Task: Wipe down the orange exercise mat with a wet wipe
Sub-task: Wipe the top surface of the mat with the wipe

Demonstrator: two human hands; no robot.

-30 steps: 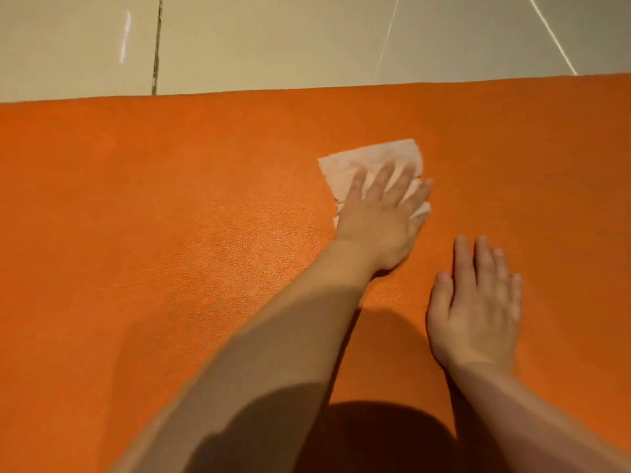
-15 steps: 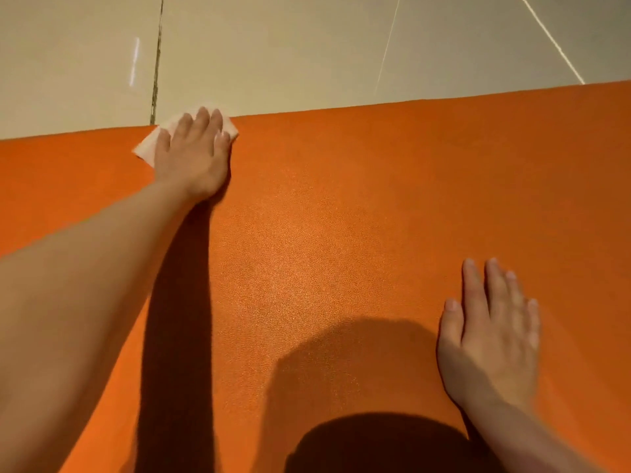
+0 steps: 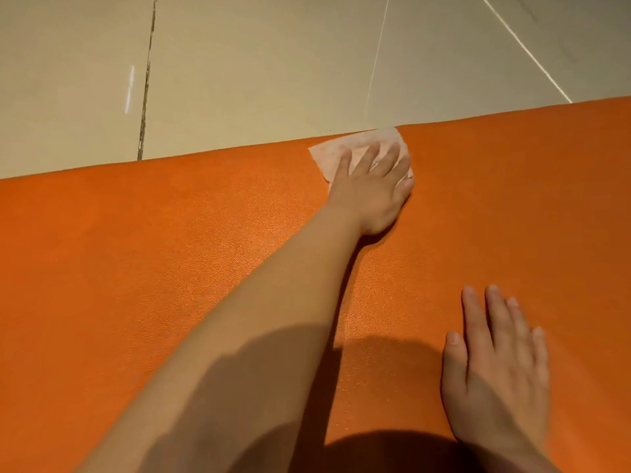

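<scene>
The wipe [image 3: 345,150] lies flat on the mat [image 3: 136,268] at its far edge, pinned under the left hand [image 3: 370,186]. That hand is spread, fingers straight and slightly fanned, pressing down rather than gripping; the wipe's far corner reaches the mat's edge and its left corner shows beyond the fingers. The right hand [image 3: 498,367] rests flat on the mat, nearer the body and to the right of the left hand, fingers straight, holding nothing; it looks like a brace.

The wipe looks thin, soft and light, so it will likely bunch or fold if dragged by one corner. A broad flat palm over its middle, as here, should keep it spread and moving with the hand. Being wet, it probably clings a little to the mat's fine grained skin, which helps it stay under the fingers. The mat looks flexible and lies flat on the tiled floor [image 3: 256,63]; near the edge a hard sideways push could shift or ruck it, so the bracing hand seems useful.
</scene>
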